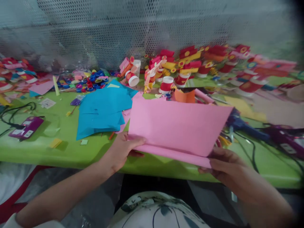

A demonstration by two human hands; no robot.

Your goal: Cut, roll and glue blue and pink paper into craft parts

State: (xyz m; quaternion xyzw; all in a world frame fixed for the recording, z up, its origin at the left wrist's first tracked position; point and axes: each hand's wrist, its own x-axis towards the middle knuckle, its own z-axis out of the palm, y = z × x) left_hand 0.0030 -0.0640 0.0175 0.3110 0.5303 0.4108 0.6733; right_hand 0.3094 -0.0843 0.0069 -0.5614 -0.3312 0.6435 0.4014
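A sheet of pink paper [180, 125] is held up over the front edge of the table, its near edge rolled into a narrow tube. My left hand [123, 147] is closed on the left end of that rolled edge, thumb on top. At the right end, my right hand [224, 164] pinches the roll between thumb and fingers. The upper part of the sheet is unrolled and tilts away from me. Left of it lies a stack of blue paper [102, 109]. The fingertips under the sheet are partly hidden.
Red paper cups with paper pieces, including one cup [166, 85], line the back by a perforated metal panel [95, 31]. Purple power strips [26, 127] with cables lie at both sides of the green table [64, 155]. A blue glue gun [247, 128] is right.
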